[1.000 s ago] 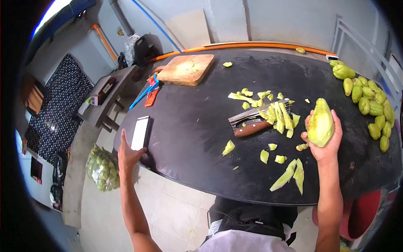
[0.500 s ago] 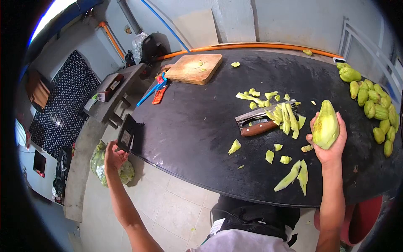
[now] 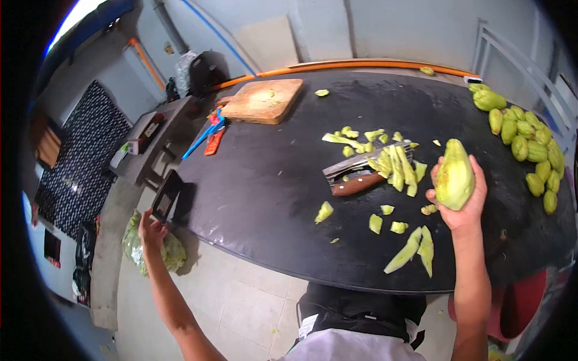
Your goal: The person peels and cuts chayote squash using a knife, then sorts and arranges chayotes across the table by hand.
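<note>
In my right hand (image 3: 462,207) rests a large peeled chayote (image 3: 454,175), with fingers and thumb wrapped round its sides, held above the right part of the dark table. My left hand (image 3: 152,233) is at the table's left edge, fingertips by the lower edge of a black phone-like device (image 3: 165,195) propped on a stand; its fingers are apart and partly curled. Between my hands lies a wide-bladed knife (image 3: 360,184) with a brown wooden handle, its blade partly hidden by cut chayote strips (image 3: 397,167). Two long slices (image 3: 404,251) lie nearer me.
Several whole chayotes (image 3: 530,141) are piled at the table's right edge. A wooden cutting board (image 3: 263,101) lies at the back left, beside an orange tool (image 3: 214,141) and a blue tool (image 3: 198,139). A plastic bag of greens (image 3: 171,253) and a red bin (image 3: 522,307) stand below.
The whole view has shifted, so table and objects appear slightly farther left. My right hand still holds the chayote, and my left hand stays beside the device.
</note>
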A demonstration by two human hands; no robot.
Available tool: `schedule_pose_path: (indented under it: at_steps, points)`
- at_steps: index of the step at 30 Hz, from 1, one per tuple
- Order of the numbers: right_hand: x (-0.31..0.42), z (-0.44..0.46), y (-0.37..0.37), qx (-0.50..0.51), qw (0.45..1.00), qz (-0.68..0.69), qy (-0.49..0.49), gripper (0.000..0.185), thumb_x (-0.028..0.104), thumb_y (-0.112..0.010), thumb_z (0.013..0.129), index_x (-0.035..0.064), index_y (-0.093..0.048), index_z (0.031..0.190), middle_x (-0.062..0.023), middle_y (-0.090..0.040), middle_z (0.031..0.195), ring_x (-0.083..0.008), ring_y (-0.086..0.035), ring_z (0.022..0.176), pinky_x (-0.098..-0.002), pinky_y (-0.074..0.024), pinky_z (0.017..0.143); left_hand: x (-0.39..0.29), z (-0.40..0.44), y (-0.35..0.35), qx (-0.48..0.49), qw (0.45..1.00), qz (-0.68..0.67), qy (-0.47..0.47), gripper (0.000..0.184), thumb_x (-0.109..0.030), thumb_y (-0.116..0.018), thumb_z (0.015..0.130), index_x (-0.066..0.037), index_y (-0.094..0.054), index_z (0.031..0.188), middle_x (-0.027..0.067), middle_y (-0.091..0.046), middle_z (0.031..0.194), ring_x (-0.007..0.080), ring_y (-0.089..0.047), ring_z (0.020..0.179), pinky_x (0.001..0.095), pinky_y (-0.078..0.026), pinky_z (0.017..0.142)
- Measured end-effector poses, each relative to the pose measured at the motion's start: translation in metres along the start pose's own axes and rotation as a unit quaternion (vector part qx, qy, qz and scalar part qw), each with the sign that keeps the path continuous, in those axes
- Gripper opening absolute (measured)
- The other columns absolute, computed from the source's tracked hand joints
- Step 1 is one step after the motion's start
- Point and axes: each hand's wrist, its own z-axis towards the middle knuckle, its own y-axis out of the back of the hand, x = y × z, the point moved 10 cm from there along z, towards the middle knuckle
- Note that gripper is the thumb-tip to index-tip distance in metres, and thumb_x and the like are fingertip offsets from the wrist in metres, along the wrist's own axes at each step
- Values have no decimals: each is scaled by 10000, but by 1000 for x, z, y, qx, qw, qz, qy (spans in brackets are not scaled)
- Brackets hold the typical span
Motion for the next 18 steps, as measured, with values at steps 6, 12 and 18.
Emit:
schedule_pose_path:
  at_steps: [6,12,18]
  points:
    - [-1,9,10,70,997,15,-14,418,507,-579,997,161,-710,1192,-72,-731,1118,-276,-698,1046,-524,-551,679,-16,-10,-24,-58,953,209,-213,996,-184,-853,841,-120,-268,1644,93,-676,1040,133,-598,819,274,-485,706]
    - [2,4,19,-28,998,59,7,412,506,-587,972,178,-694,1197,-40,-707,1184,-255,-659,1125,-529,-540,766,-10,-18,-50,-25,862,386,-328,1063,-225,-912,791,-109,-288,1643,159,-657,1246,234,-631,1078,364,-514,927]
    - [6,7,25,-24,998,54,25,425,508,-510,988,181,-685,1195,-45,-701,1196,-246,-659,1075,-528,-538,740,-66,-108,-248,27,884,319,-340,604,-23,-800,890,-74,-592,1455,124,-657,1351,223,-638,1223,359,-522,988]
